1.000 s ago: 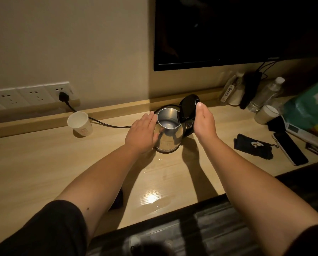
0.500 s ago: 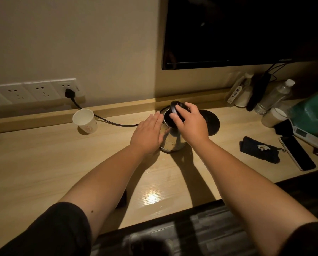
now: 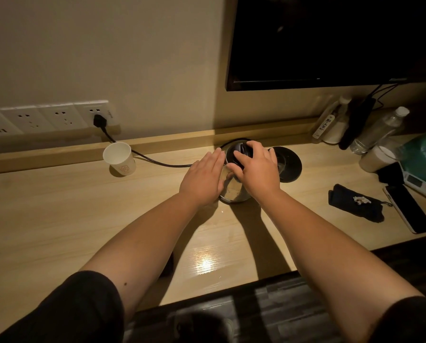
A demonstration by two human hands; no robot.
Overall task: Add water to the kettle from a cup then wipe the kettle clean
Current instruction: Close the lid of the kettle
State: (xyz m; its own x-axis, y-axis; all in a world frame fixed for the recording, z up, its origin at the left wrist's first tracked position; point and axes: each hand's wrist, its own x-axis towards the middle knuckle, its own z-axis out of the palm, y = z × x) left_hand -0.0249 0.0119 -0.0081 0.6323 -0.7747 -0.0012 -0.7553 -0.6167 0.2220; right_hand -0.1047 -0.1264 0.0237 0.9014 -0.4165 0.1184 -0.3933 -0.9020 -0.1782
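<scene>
A: Where's the kettle sitting?
B: The kettle (image 3: 234, 191) is standing on the worktop (image 3: 58, 206), just beside its black base (image 3: 290, 164). I'm laying my left hand (image 3: 202, 180) flat and open against its side, fingers straight, gripping nothing.
A: Right hand?
B: My right hand (image 3: 255, 167) is resting spread over the black lid (image 3: 239, 154), fingers curved on it. The lid's down.
A: Cup?
B: The paper cup (image 3: 120, 158) is standing upright, well apart to the left, near the cord (image 3: 157, 162).

Kettle (image 3: 234, 193) mostly hidden under both hands; lid and handle barely show. Screen (image 3: 330, 38) cut off top and right. Green bag (image 3: 424, 157) cut by right edge. Bottle label (image 3: 324, 126) too small to read.
</scene>
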